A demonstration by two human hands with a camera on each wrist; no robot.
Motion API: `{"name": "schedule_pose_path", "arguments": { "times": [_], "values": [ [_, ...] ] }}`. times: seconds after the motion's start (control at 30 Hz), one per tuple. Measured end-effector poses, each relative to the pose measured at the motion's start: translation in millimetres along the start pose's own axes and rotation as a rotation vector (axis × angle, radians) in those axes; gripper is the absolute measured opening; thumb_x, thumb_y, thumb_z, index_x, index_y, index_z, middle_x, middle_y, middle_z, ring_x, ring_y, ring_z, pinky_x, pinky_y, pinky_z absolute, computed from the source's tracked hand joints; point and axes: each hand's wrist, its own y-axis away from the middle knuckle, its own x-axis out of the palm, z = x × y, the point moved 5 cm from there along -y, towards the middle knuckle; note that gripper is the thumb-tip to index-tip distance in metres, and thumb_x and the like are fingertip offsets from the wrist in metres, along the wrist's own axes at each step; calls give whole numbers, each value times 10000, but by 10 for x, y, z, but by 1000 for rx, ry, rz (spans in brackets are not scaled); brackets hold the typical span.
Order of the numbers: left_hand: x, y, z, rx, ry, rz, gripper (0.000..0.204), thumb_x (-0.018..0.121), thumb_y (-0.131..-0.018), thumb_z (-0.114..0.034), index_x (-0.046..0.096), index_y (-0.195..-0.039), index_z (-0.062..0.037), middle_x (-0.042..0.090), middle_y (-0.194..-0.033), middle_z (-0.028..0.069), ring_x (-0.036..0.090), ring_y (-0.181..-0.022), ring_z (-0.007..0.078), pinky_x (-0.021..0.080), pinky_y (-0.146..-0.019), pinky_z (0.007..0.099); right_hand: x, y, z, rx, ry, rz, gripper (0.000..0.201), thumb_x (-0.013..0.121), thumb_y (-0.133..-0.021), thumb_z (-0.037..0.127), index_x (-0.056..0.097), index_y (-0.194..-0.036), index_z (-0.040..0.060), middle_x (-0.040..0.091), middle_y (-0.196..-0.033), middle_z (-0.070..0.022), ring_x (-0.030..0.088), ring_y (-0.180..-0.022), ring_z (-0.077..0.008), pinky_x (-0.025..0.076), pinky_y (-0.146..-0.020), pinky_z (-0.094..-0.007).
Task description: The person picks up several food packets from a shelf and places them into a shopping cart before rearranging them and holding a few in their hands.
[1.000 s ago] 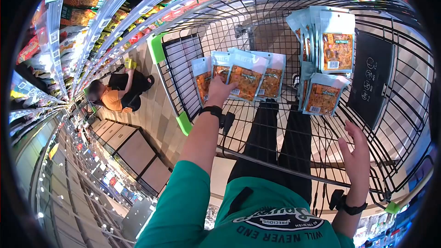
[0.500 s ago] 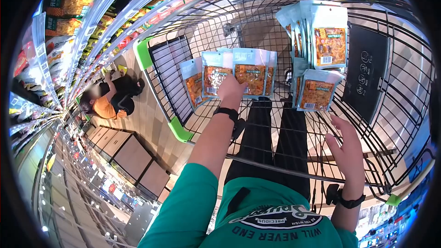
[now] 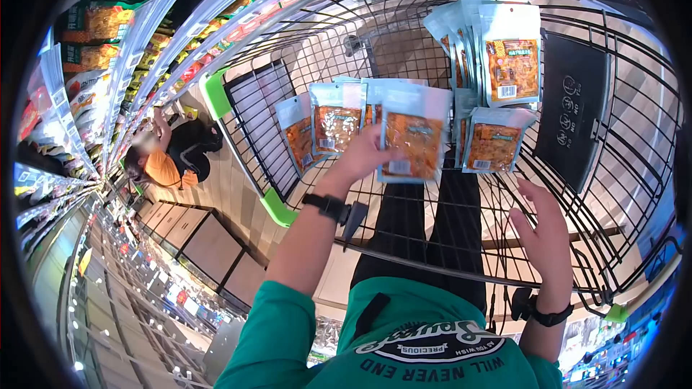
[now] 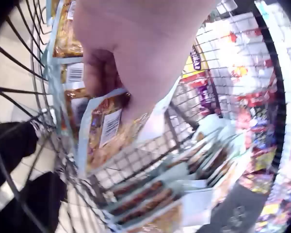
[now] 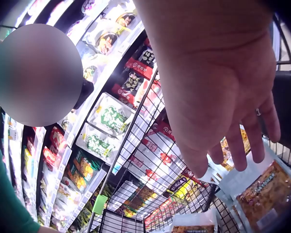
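My left hand [image 3: 358,157] pinches one pale-blue snack packet [image 3: 412,137] by its edge, thumb on the front. In the left wrist view the same packet [image 4: 104,128] tilts below the hand [image 4: 131,53], its barcode showing. More packets [image 3: 337,119] lie left of it in the wire cart [image 3: 339,47]. At the right, packets stand in an upper stack [image 3: 512,65] and a lower stack [image 3: 494,140]. My right hand [image 3: 542,234], fingers extended and holding nothing, hovers by the near right side of the cart. The right wrist view shows that hand [image 5: 218,97] above packets [image 5: 266,194].
A black panel [image 3: 573,108] forms part of the cart's right side. Shelves of packaged goods [image 3: 101,21] run along the left and far side. A person in an orange top [image 3: 164,166] crouches left of the cart, near wooden cabinets [image 3: 194,234].
The left hand has taken hold of a packet from the left group and moved it right, towards the lower right stack. The right hand has barely moved in the last half second.
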Motion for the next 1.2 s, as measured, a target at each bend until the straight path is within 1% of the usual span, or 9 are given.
{"name": "schedule_pose_path", "arguments": {
  "times": [0.1,0.27,0.47,0.67,0.7,0.77,0.9,0.97,1.2],
  "values": [
    [357,277,-343,53,234,301,371,634,-894,-138,532,-1230,-19,665,-1006,105,652,-948,220,513,-853,339,-4,-22,-63,-19,37,8,414,652,-865,167,554,-1251,53,601,-1175,-158,570,-1087,-311,446,-938,-400],
    [1252,106,-474,139,-594,520,353,444,-978,-381,589,-1137,-101,671,-953,108,653,-897,275,515,-774,382,-57,-46,1,18,49,-33,408,640,-873,171,551,-1246,30,601,-1143,-161,573,-1065,-318,440,-934,-406],
    [241,-490,129,-5,-398,-625,393,613,-829,-335,617,-1012,13,662,-958,229,645,-921,373,518,-790,444,-102,8,50,8,64,-30,395,632,-879,172,554,-1239,30,602,-1144,-161,578,-1057,-316,441,-928,-403],
    [-134,-583,830,-159,-154,-767,452,728,-765,-344,604,-992,26,652,-835,130,651,-792,271,516,-733,383,11,11,-75,-28,96,-5,404,648,-868,180,557,-1236,40,606,-1152,-161,562,-1083,-324,437,-938,-407],
    [-98,-621,813,-158,-155,-766,452,728,-765,-344,604,-992,26,652,-835,130,651,-792,271,516,-733,383,22,8,-63,-26,95,-7,404,648,-868,180,557,-1236,40,606,-1152,-161,562,-1083,-324,437,-938,-407],
    [181,-823,849,-215,189,-275,454,740,-759,-354,595,-978,16,659,-794,140,656,-766,268,515,-721,376,45,-12,-8,-33,54,3,405,650,-867,179,556,-1235,39,605,-1157,-160,560,-1090,-326,434,-945,-405],
    [544,-938,710,-172,-192,-265,435,722,-774,-310,585,-1023,20,664,-787,171,662,-777,324,515,-727,414,41,-5,52,-30,62,16,403,649,-867,171,555,-1237,42,604,-1163,-155,558,-1096,-326,430,-952,-408],
    [625,-881,428,117,-330,-364,460,704,-782,-282,553,-1090,23,662,-820,213,649,-826,390,506,-750,464,36,-11,57,4,80,14,398,646,-872,176,554,-1236,42,604,-1161,-151,558,-1091,-324,430,-952,-407],
    [161,-212,-90,63,-163,-108,423,670,-855,-239,503,-1191,-42,657,-997,101,646,-894,243,506,-774,394,15,1,-20,-30,51,4,390,636,-886,192,554,-1234,38,600,-1156,-153,560,-1076,-324,433,-940,-406]
  ]
}}
